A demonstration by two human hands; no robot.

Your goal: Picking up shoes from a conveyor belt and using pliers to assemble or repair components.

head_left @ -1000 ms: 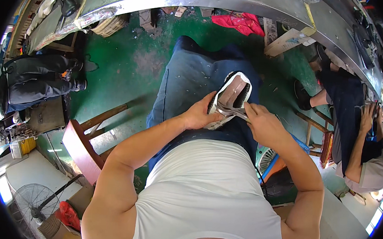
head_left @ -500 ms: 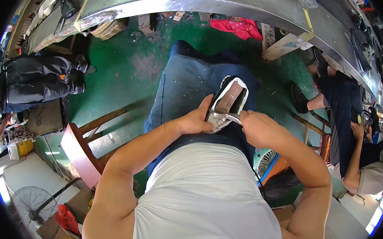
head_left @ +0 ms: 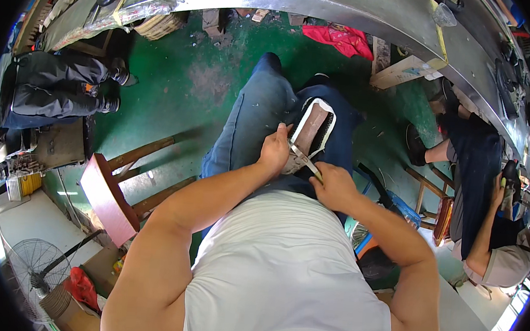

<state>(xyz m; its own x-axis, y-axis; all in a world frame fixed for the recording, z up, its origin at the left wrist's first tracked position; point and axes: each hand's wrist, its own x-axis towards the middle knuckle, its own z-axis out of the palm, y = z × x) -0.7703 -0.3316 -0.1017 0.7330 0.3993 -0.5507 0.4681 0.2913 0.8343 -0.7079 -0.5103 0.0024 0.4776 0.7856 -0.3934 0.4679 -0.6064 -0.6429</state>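
A shoe upper on a last (head_left: 311, 127) lies sole side up across my thighs, its toe end away from me. The underside shows a brown insole with a white folded edge around it and dark material beside it. My left hand (head_left: 274, 151) grips the shoe's left side near the close end, thumb up along the edge. In my right hand (head_left: 335, 187) is a pair of metal pincers (head_left: 305, 160), held by the handles. Their jaws rest at the near end of the insole, close to my left fingers. My hand hides part of the handles.
A long metal-edged workbench (head_left: 276, 2) runs across the far side. A wooden stool (head_left: 107, 200) stands at my left, a standing fan (head_left: 37, 263) behind it. One person sits at left, another at right (head_left: 490, 200) holding a dark shoe. Red cloth (head_left: 341, 40) lies under the bench.
My right hand and the pincers have swung left and toward me, the handles now pointing more steeply down. My legs have parted somewhat, and the shoe has shifted slightly. The whole view has turned a little.
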